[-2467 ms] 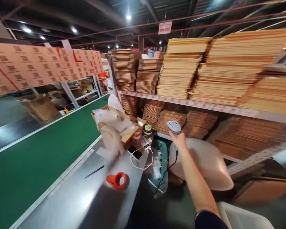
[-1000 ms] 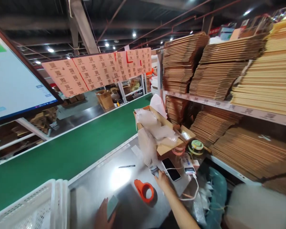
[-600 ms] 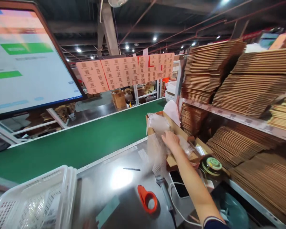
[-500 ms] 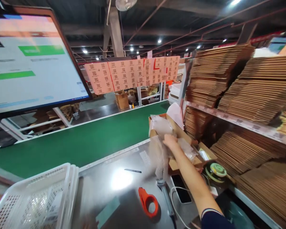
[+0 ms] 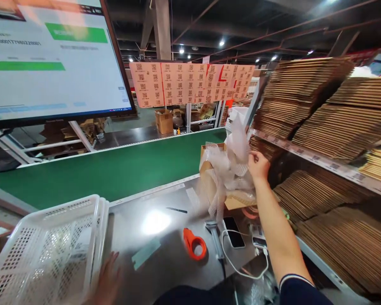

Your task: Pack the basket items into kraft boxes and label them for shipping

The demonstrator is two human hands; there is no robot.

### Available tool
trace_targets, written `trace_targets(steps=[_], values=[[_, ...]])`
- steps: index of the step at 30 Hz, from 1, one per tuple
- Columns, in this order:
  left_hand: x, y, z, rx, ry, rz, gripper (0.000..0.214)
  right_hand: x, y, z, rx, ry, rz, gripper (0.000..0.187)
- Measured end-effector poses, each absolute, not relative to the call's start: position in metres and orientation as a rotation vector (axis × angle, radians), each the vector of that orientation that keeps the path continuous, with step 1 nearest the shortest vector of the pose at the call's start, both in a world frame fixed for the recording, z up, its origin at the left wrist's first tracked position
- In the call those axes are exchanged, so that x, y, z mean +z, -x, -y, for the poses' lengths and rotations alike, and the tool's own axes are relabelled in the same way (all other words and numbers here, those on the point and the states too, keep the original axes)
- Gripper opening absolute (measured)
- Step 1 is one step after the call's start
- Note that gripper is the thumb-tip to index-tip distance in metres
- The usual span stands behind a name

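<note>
At the right of the head view my right hand (image 5: 259,166) is closed in a pinch at the edge of clear bubble wrap (image 5: 236,142). The wrap is lifted and loosely spread over an open cardboard box (image 5: 206,167), and part of it hangs down the box's near side. What lies underneath is hidden. Low on the left, my left hand (image 5: 109,275) is somewhat blurred, its fingers stretched out above the metal table (image 5: 127,237). It holds nothing and is close beside a white perforated plastic basket (image 5: 97,212).
An orange tape cutter (image 5: 194,244), a grey handheld scanner (image 5: 216,239) and a phone (image 5: 234,232) with a white cable lie on the table. Behind runs a green conveyor belt (image 5: 139,169). Stacked flat cardboard (image 5: 305,97) fills the right-hand shelves; a monitor (image 5: 51,76) hangs upper left.
My right hand has moved right and up from inside the box, pulling the bubble wrap up and outward. My left hand now shows beside the basket. The view has tilted down slightly.
</note>
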State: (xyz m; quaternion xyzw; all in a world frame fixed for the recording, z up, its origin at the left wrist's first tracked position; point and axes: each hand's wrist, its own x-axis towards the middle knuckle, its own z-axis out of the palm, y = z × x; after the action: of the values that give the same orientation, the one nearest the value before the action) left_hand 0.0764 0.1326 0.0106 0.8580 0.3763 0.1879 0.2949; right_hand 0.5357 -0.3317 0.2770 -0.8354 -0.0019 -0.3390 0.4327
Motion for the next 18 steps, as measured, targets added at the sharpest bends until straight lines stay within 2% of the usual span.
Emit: trace_targets(steps=[3,6,11,15,18], values=[[0.03,-0.111,-0.119,0.628,-2.149,-0.776,0.054,0.278,-0.495,0.319,-1.135,1.715,0.066,0.021],[0.047,-0.137,-0.096,0.659,-2.016,-0.552,0.057,0.274,-0.447,0.288,-1.145,1.488,0.275,0.023],[0.073,-0.167,-0.07,0.626,-1.994,-0.246,0.056,0.267,-0.375,0.227,-0.733,1.144,0.323,0.031],[0.116,-0.192,-0.069,0.874,-2.253,-0.005,0.075,0.266,-0.338,0.207,-0.374,0.909,0.268,0.042],[0.148,-0.21,-0.065,1.103,-2.477,0.314,0.081,0.263,-0.317,0.201,-0.196,0.95,0.235,0.034]])
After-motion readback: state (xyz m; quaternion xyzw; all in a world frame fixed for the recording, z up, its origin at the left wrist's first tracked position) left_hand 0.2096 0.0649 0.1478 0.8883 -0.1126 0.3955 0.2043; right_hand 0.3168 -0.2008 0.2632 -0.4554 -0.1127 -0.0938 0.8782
